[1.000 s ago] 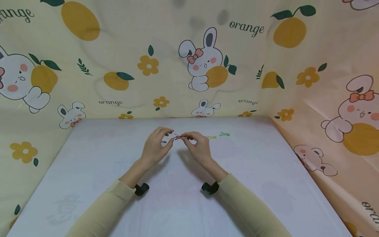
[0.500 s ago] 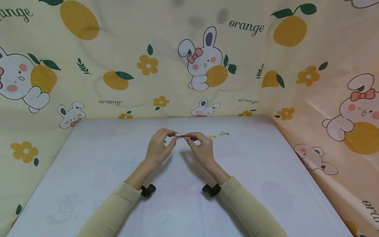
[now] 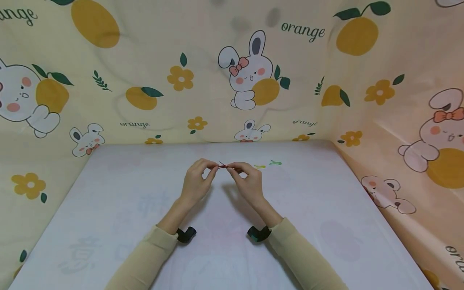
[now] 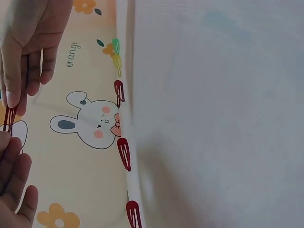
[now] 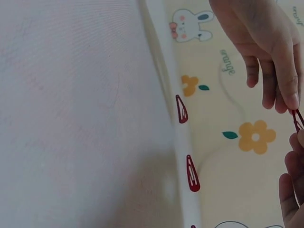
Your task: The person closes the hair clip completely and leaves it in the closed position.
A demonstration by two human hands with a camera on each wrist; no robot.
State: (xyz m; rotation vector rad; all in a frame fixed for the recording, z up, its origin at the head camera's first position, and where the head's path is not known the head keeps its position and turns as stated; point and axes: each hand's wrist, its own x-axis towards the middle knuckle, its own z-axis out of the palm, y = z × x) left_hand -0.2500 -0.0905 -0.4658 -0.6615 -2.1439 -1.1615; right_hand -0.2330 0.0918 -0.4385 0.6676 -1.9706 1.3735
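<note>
Dark-red slim metal hair clip (image 3: 222,166): in the head view it is held above the white desk (image 3: 217,253), long axis sideways, pinched on its left by the left hand (image 3: 195,181) and on its right by the right hand (image 3: 249,182); a yellow clip (image 3: 259,166) and a green clip (image 3: 275,163) lie farther right of it.

Left wrist view: it runs upright, with three red clips (image 4: 124,154) to its right.

Right wrist view: it leans slightly, top leftward; its ends are partly hidden.

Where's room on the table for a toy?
There's bare table between the left sleeve and left edge, and between the right sleeve and right edge. It's crowded beyond the left hand and right hand: red clips, a yellow clip and a green clip.
</note>
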